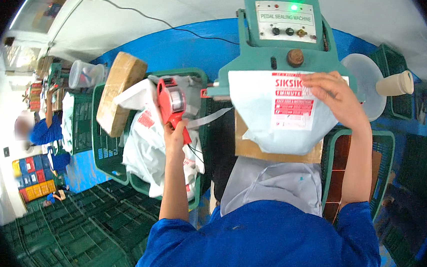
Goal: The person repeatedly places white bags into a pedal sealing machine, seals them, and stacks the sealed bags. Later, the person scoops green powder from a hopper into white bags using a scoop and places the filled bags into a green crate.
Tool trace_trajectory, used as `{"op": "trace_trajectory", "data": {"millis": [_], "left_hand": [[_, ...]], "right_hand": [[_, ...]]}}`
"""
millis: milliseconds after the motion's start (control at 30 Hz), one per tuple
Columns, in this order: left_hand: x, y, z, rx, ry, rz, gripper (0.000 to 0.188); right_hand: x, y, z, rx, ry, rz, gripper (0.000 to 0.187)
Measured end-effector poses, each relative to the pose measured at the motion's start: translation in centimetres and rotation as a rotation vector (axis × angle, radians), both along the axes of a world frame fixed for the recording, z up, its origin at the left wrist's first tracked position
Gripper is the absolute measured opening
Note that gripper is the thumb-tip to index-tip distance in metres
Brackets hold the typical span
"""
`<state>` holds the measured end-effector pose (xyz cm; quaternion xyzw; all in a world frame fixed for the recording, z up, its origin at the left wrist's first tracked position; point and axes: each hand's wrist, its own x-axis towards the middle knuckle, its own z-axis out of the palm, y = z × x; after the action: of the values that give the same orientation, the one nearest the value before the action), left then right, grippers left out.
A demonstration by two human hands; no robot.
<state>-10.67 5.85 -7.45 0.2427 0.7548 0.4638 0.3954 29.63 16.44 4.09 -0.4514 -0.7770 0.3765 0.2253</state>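
Observation:
My left hand (174, 131) is closed around the handle of a red label gun (171, 104), held above white bags (148, 138) heaped in a green crate. A narrow pale strip (212, 117) trails from the gun toward the right. A white plastic bag (262, 114) with a red printed panel hangs at the front of a green pedal sealing machine (285, 52), its upper edge against the machine. My right hand (336, 96) holds this bag near its upper right, fingers bent over the printed panel. The underside of the grip is hidden.
A taped brown block (120, 93) leans on the green crate (105, 147). Behind the bag is a cardboard piece (280, 151). Another green crate (388, 155) stands by my right arm, below a clear round tub (364, 71). Stacked crates (75, 229) and a person (47, 129) are at left.

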Motion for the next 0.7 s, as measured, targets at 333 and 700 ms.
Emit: {"op": "trace_trajectory", "data": {"millis": [333,700], "left_hand": [[3.9,2.0,1.8,0.173,0.713,-0.112,0.018],[13.5,2.0,3.1,0.249,-0.16,-0.524,0.024]], "right_hand": [[0.5,1.2,0.2,0.031,-0.04,0.072,0.032],[3.8,-7.4,-6.9,0.195,0.708,-0.861,0.022]]}}
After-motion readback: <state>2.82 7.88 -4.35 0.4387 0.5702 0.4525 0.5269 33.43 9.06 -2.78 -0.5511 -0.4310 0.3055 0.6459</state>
